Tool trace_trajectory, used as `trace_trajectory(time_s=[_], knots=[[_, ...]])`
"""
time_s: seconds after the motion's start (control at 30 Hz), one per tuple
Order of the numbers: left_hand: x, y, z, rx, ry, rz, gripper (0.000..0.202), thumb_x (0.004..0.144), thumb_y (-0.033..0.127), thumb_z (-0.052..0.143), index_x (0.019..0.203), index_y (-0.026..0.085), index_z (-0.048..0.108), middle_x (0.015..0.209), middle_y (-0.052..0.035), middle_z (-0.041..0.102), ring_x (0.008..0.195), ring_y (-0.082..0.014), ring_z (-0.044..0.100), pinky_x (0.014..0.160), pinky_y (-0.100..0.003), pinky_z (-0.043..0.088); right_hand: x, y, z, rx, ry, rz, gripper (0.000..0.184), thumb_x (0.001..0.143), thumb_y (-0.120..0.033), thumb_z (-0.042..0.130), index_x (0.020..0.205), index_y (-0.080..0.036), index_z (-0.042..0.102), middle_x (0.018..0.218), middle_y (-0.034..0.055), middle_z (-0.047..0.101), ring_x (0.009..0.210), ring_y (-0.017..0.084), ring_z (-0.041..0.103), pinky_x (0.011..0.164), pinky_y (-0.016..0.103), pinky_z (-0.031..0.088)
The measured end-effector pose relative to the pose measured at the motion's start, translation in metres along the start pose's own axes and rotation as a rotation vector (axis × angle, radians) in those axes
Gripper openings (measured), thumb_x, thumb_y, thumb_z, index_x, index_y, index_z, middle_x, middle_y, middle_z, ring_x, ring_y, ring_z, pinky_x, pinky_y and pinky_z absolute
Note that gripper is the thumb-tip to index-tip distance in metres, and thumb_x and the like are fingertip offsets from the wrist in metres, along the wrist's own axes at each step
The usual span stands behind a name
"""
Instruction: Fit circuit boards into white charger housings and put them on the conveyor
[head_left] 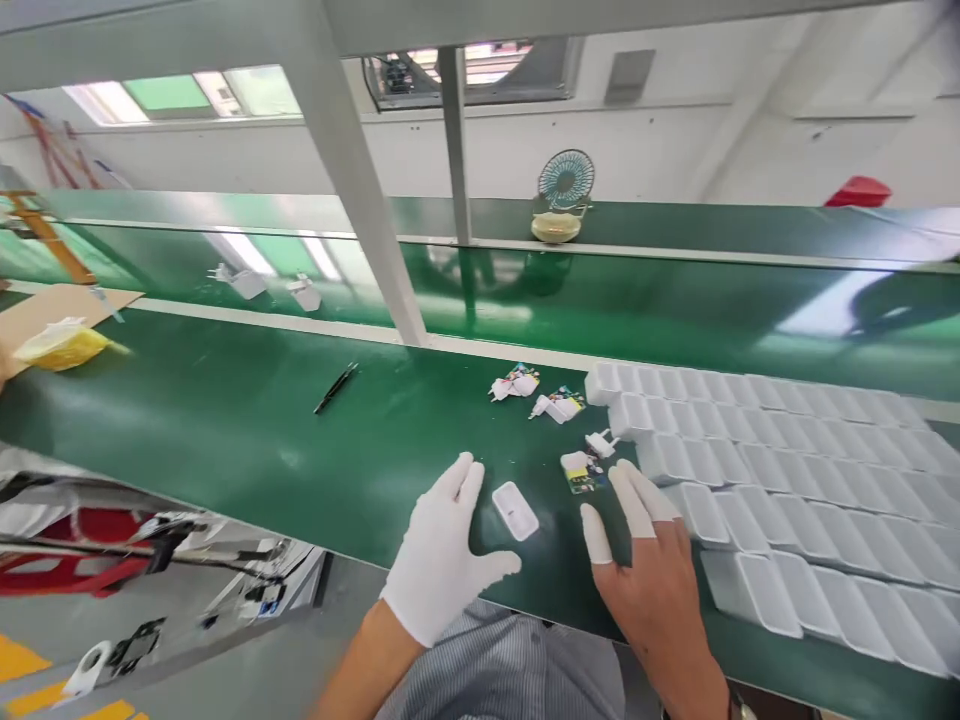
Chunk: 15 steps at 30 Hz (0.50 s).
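My left hand (442, 555), in a white glove, is open, thumb spread from the fingers, over the green bench. Just right of it lies a small white plastic tray (515, 511), which neither hand touches. My right hand (649, 570) has white coverings on its thumb and two fingers. It is open, with the fingertips beside a colourful printed card (583, 486) that has a small white piece on it. A white plug adapter (601, 443) lies just behind that card. Farther back are two more white plug adapters (555, 408) (514, 385), each with a printed card.
Rows of white plastic trays (720, 455) fill the bench's right side. Black tweezers (335, 388) lie left of centre. A yellow bag (64, 345) rests on cardboard at far left. A metal post (367, 190) rises at the bench's back edge. Beyond it, a conveyor belt (637, 310) runs across, with a small fan (566, 180) behind.
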<state>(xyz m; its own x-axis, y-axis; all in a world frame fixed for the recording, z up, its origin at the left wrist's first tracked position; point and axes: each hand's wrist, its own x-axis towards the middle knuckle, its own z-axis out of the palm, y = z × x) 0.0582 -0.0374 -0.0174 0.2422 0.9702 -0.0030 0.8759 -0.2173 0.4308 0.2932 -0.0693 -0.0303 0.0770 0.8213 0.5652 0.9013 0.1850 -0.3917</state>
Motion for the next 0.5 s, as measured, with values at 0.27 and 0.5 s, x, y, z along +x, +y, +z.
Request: trace_trajectory(time_s=[0.27,0.5], knots=[[0.039,0.018,-0.003,0.064,0.01,0.101,0.058,0.089,0.027,0.058,0.145,0.026,0.045,0.131,-0.0085,0.063,0.112,-0.0298,0.063,0.094,-0.043,0.049,-0.026,0.018,0.01,0.019,-0.181,0.127,0.065,0.101,-0.032,0.051,0.158,-0.017,0.024,0.144,0.0203,0.051,0.131,0.035,0.053,0.102,0.058,0.052],[0.039,-0.009,-0.007,-0.014,0.054,0.035,0.065,0.089,0.028,0.059,0.151,0.028,0.038,0.138,-0.0089,0.059,0.122,-0.0281,0.06,0.101,-0.042,0.049,-0.014,0.008,-0.001,0.029,-0.048,-0.029,0.06,0.094,-0.024,0.065,0.149,-0.024,0.041,0.131,0.015,0.062,0.124,0.034,0.056,0.101,0.056,0.049]])
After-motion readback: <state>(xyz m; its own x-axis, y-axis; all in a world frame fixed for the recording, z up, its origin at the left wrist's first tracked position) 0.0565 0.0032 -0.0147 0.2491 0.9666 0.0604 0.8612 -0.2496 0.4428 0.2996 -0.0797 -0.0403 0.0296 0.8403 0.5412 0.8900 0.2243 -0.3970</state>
